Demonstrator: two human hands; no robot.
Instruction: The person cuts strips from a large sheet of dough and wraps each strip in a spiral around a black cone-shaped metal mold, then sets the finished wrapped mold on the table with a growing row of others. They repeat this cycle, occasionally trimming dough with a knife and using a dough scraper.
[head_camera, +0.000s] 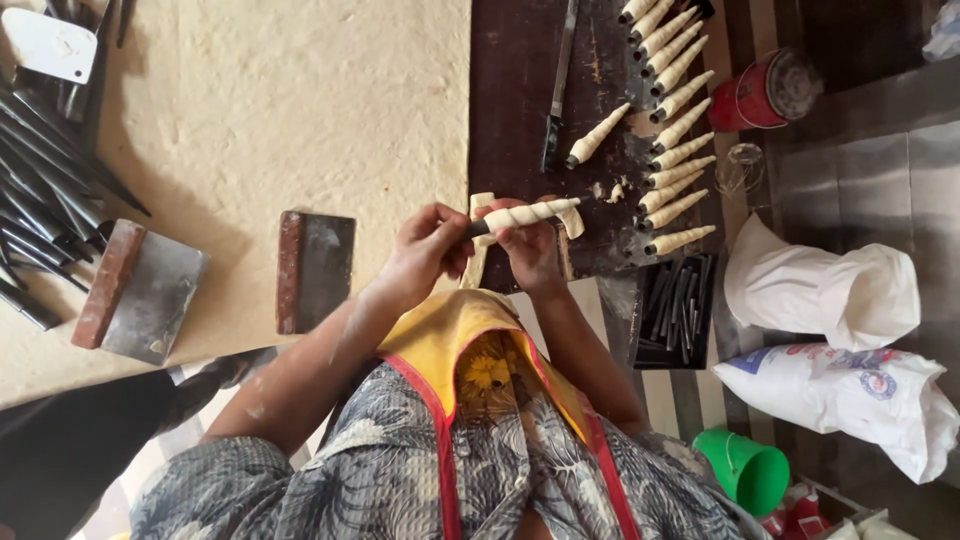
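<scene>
Your left hand (425, 250) pinches the dark cone mould's (480, 228) bare end; right hand (530, 250) fingers clasp the dough strip (525, 214) spiralled round it, held above the dark worktop (515, 100) beside the finished cones (675, 130), keeping the wrap taut.

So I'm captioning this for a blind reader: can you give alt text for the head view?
Two hands wrap a dough strip around a dark cone: the left hand grips its bare end, the right hand holds the wrapped part. Finished cones lie in a row on a dark board, and two scrapers rest on the floured table.
</scene>
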